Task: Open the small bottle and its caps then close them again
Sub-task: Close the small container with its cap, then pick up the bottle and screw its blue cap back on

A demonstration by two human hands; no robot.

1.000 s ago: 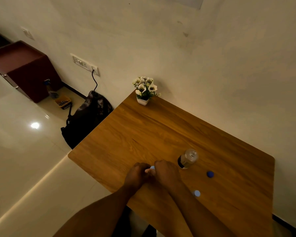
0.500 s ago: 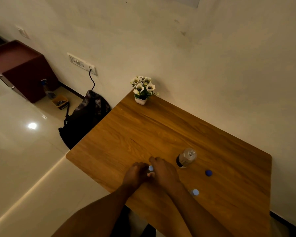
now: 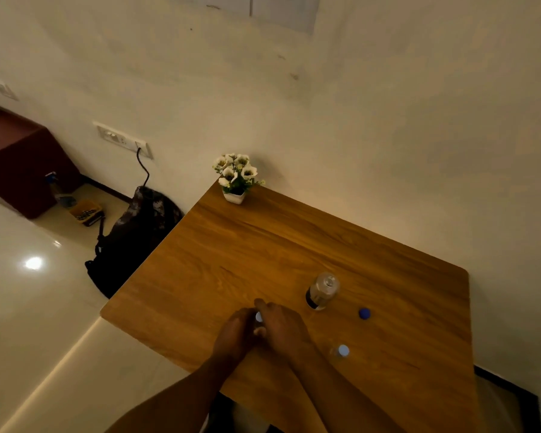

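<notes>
My left hand (image 3: 236,334) and my right hand (image 3: 283,329) meet near the front edge of the wooden table (image 3: 263,245), both closed around a small bottle (image 3: 258,317). Only its pale blue-white top shows between the fingers. A clear bottle with dark liquid at its bottom (image 3: 321,290) stands uncapped just right of my right hand. A dark blue cap (image 3: 364,313) lies further right on the table. A small clear bottle with a pale blue cap (image 3: 341,351) stands beside my right forearm.
A small white pot of white flowers (image 3: 236,178) sits at the table's far corner by the wall. On the floor to the left lie a dark backpack (image 3: 132,242) and a maroon cabinet (image 3: 19,157).
Both hands stay together on the small bottle, with the fingers shifting slightly around its top. The camera view has tilted a little; the other items have not moved.
</notes>
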